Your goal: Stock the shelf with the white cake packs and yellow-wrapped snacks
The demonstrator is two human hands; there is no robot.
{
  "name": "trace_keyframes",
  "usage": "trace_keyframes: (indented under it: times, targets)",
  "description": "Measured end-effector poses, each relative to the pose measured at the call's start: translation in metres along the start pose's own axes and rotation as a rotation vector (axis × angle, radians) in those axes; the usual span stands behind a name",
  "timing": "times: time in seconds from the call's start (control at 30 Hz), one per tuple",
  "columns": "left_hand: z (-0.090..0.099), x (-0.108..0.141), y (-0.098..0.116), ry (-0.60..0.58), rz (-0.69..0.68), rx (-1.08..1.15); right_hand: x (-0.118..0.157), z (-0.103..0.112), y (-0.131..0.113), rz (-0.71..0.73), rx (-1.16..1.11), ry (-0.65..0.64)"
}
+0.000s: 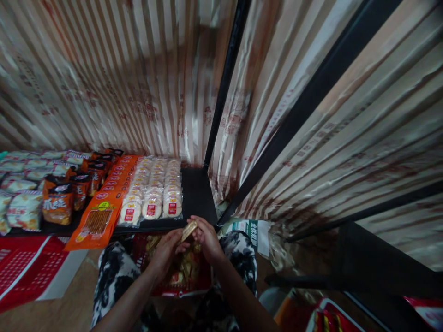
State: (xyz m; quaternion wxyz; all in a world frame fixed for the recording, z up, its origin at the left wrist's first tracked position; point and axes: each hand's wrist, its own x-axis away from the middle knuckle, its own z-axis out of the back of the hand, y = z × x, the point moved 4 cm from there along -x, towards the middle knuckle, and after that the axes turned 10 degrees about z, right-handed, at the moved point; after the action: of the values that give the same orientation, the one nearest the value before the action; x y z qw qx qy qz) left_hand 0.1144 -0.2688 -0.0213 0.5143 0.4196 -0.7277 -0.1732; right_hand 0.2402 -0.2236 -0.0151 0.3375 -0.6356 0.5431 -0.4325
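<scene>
Between my two hands is a small gold-wrapped packet (188, 231), tilted up to the right. My left hand (169, 246) pinches its lower end, and my right hand (206, 237) grips the upper end. Below them, between my knees, sits a red bag (204, 272) holding several similar gold packets (187, 265). Just ahead on the black shelf (195, 191), rows of round white crackers (151, 208) in clear wrap stand in stacks. What the packet contains cannot be made out.
Left of the crackers lie orange snack packs (100, 214), black-and-orange bags (58, 203) and white bags (24, 210). A red-and-white package (31, 265) is at lower left. Black metal posts (226, 83) rise before a striped plastic-covered wall (155, 69). A red container (328, 316) stands at lower right.
</scene>
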Motion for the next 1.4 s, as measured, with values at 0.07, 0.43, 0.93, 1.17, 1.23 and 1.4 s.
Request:
trace_keyframes:
  times: [0.07,0.43,0.93,1.17,1.23,1.4]
  targets:
    - [-0.004,-0.001,0.001,-0.016,0.002,-0.012,-0.002,0.001,-0.003,0.005,-0.022,0.021]
    - [-0.013,-0.011,0.011,-0.009,-0.053,-0.1,-0.015,-0.002,-0.008,0.011,-0.032,0.103]
    - [-0.015,-0.009,0.029,0.057,-0.103,-0.176,-0.029,0.005,0.002,0.01,0.121,0.054]
    - [-0.013,-0.018,0.049,0.129,-0.202,-0.249,-0.023,0.009,0.008,0.062,0.198,0.088]
    - [-0.013,-0.02,0.054,0.139,-0.22,-0.29,-0.022,0.01,0.012,0.085,0.233,0.091]
    - [-0.012,-0.033,0.065,0.169,-0.279,-0.4,-0.023,0.014,0.016,0.211,0.402,0.067]
